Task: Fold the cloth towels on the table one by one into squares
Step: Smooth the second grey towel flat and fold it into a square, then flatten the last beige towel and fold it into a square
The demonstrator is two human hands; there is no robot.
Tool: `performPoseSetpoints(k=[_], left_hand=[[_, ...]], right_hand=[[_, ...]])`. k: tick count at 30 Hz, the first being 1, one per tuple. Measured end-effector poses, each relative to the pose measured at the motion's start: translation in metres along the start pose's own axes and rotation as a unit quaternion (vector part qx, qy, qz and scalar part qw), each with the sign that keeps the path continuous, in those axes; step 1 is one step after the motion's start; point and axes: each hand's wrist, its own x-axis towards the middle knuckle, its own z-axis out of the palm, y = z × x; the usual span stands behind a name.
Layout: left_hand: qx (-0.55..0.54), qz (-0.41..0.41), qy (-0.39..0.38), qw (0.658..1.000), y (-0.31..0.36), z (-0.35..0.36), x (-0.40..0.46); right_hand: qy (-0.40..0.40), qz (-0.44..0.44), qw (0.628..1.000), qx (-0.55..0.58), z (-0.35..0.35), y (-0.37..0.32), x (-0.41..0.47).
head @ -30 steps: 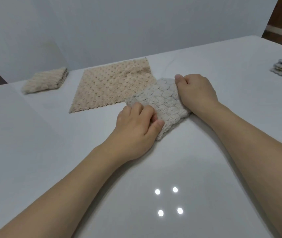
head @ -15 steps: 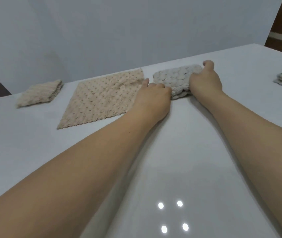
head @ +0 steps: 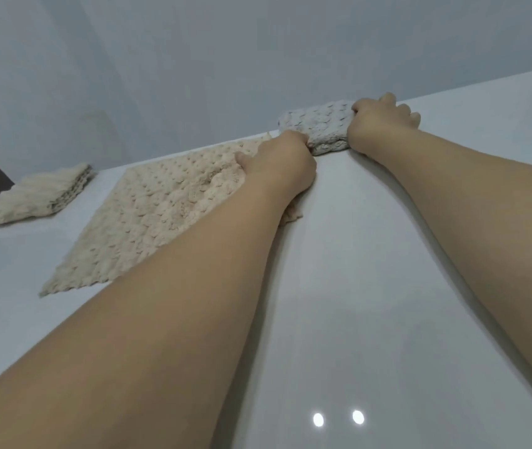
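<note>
The folded grey towel [head: 318, 129] sits at the far edge of the worktop [head: 371, 286], out of the folding area. The right hand [head: 383, 119] grips its right end with curled fingers. The left hand [head: 282, 160], just left of the grey towel, seems to pinch the flat beige towel [head: 148, 218], likely next. A folded beige towel [head: 38, 197] lies further left.

Both bare forearms stretch far forward over the bench toward its far edge. The left hand [head: 279, 160] lies knuckles up, fingers curled under, its grip bunching the beige towel [head: 148, 222]. The right hand [head: 379, 123], further out, has its fingers curled round the right end of the grey towel [head: 318, 128].
</note>
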Motion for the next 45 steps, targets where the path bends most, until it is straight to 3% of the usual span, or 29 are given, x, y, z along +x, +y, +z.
performPoseSetpoints(k=[5, 9, 12, 15, 17, 18, 20, 22, 25, 28, 30, 33, 35, 38, 42, 45], left_hand=[[-0.038, 0.016, 0.006, 0.999, -0.008, 0.002, 0.005], [-0.081, 0.034, -0.039, 0.995, -0.008, -0.007, 0.003], [-0.115, 0.05, -0.03, 0.992, -0.018, -0.038, -0.018], [-0.108, 0.069, 0.05, 0.991, -0.056, -0.081, -0.077], [-0.152, 0.059, 0.033, 0.986, -0.1, -0.101, -0.121], [-0.186, 0.036, 0.005, 0.982, -0.123, -0.109, -0.142], [-0.178, 0.001, -0.051, 0.983, -0.165, -0.123, -0.172], [-0.128, -0.004, -0.08, 0.989, -0.187, -0.129, -0.181], [-0.079, 0.022, -0.053, 0.995, -0.188, -0.121, -0.171], [-0.022, 0.027, -0.016, 0.999, -0.186, -0.114, -0.161], [-0.071, 0.018, -0.026, 0.997, -0.191, -0.116, -0.164], [-0.137, 0.012, 0.009, 0.99, -0.202, -0.117, -0.168], [-0.08, 0.011, 0.046, 0.996, -0.203, -0.116, -0.169], [0.045, 0.021, 0.068, 0.996, -0.187, -0.121, -0.173], [0.052, 0.007, 0.118, 0.992, -0.145, -0.164, -0.177], [0.016, 0.033, 0.102, 0.994, -0.115, -0.219, -0.191]], right_hand=[[0.017, -0.024, 1.0, 0.0, 0.0, 0.001, -0.001], [0.024, -0.033, 0.999, -0.02, -0.004, -0.001, -0.008], [0.144, -0.104, 0.984, -0.026, -0.005, -0.004, -0.011], [0.259, -0.274, 0.923, 0.077, -0.012, -0.025, -0.033], [0.233, -0.391, 0.88, 0.136, -0.019, -0.048, -0.067], [0.188, -0.435, 0.867, 0.156, -0.018, -0.059, -0.086], [0.035, -0.446, 0.876, 0.183, -0.012, -0.078, -0.123], [-0.101, -0.424, 0.893, 0.107, 0.001, -0.093, -0.147], [-0.162, -0.429, 0.888, -0.043, 0.01, -0.101, -0.159], [-0.19, -0.408, 0.891, -0.06, 0.011, -0.102, -0.156], [-0.197, -0.403, 0.892, -0.052, 0.01, -0.101, -0.159], [-0.144, -0.396, 0.906, 0.047, -0.001, -0.093, -0.178], [-0.127, -0.385, 0.911, 0.074, -0.01, -0.081, -0.196], [-0.137, -0.37, 0.919, 0.015, -0.025, -0.071, -0.217], [-0.098, -0.373, 0.921, -0.061, -0.067, -0.084, -0.232], [-0.102, -0.318, 0.942, 0.039, -0.116, -0.093, -0.244]])
